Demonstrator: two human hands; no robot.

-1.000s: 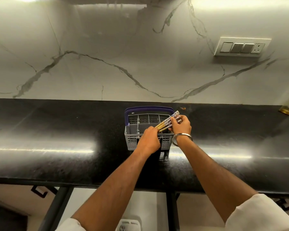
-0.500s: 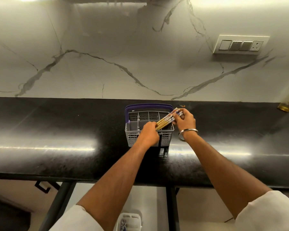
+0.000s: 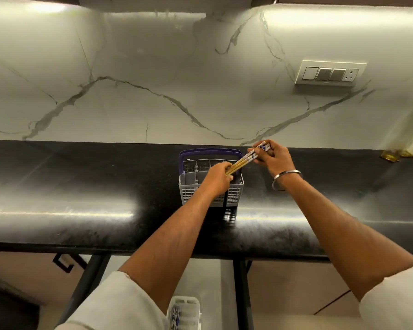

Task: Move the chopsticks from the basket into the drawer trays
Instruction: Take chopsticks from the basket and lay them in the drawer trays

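A grey cutlery basket point(image 3: 188, 194) with a purple handle stands on the black countertop point(image 3: 81, 186). A bundle of yellow chopsticks point(image 3: 242, 160) with white and blue patterned ends slants over the basket's right side. My right hand point(image 3: 272, 159) grips the patterned ends, up and right of the basket. My left hand point(image 3: 218, 178) closes around the thin yellow ends above the basket's middle. Below the counter edge, a white tray point(image 3: 185, 310) shows between my arms, with patterned chopstick ends inside it.
A marble wall with a switch plate point(image 3: 329, 73) rises behind the counter. An oil bottle point(image 3: 410, 136) stands at the far right. Black frame legs point(image 3: 240, 294) run down under the counter.
Both hands have lifted the chopstick bundle up and to the right, out of the basket's right compartment. The camera has tilted down, showing more of the white tray below.
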